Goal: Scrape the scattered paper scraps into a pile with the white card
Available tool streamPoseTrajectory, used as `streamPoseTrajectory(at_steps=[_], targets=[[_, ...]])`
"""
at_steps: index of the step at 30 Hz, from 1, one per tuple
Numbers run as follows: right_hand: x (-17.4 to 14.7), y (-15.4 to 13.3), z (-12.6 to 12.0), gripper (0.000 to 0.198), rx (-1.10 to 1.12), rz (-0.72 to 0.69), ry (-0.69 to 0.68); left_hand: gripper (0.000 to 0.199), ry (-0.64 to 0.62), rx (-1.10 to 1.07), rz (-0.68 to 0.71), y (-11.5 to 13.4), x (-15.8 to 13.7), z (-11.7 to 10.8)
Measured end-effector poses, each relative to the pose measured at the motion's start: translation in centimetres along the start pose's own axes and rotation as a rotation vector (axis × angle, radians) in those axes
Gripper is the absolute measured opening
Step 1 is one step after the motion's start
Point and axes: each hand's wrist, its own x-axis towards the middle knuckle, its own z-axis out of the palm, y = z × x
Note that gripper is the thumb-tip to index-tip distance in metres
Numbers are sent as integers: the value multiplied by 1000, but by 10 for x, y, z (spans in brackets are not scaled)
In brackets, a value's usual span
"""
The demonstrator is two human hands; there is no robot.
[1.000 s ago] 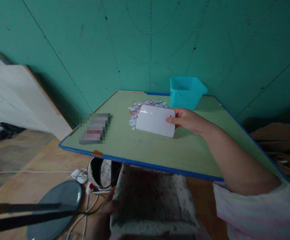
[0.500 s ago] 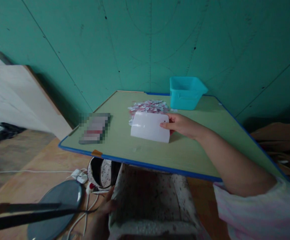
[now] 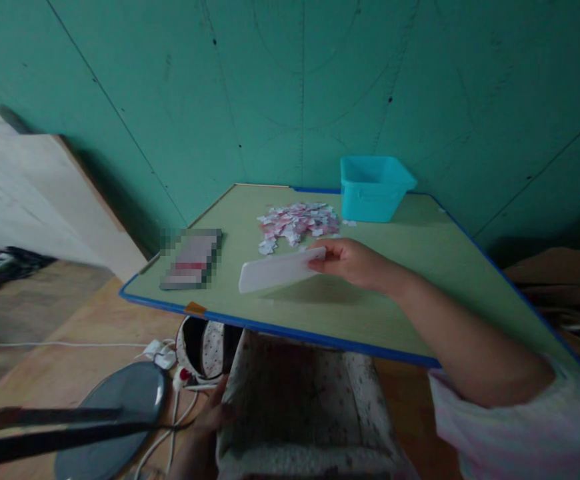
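My right hand point(image 3: 343, 262) pinches the right end of a thin, flexible white plastic sheet point(image 3: 280, 270) between thumb and fingers. The sheet is tilted and held over the table point(image 3: 370, 320), its rounded left corner hanging nearer the front edge. Just behind it lies a heap of small torn pieces of white and pink paper point(image 3: 300, 223). Low in the view, my left hand point(image 3: 210, 417) grips the left edge of a speckled, cloth-like whitish bin point(image 3: 300, 400) under the table's front edge. Its fingers are partly hidden in shadow.
A turquoise plastic basket point(image 3: 373, 190) stands at the back of the table, against the green wall point(image 3: 300, 80). To the left lies a pixelated phone-like object point(image 3: 193, 260). On the floor are a spotted round bag point(image 3: 213, 347), white cables point(image 3: 173, 427) and a grey round stool top point(image 3: 115, 420).
My right hand has turned the white sheet from facing me to a flatter tilt and lowered it toward the front left, uncovering more of the paper heap. My left hand stays put.
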Motion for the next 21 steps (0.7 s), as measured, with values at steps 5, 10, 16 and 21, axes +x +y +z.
streamPoseTrajectory(at_steps=[5,10,16,21], targets=[[-2,0,5,19,-223,-117,-70,64,-9,46,-32,11,16,-7],[-6,-7,-7,29,-260,-29,-169,89,14,44,-49,11,19,-10],[-13,-11,-29,20,-277,52,-180,73,-62,-19,-5,3,-9,8],[-16,-18,-41,11,-274,24,44,62,-144,-81,134,-3,-44,26]])
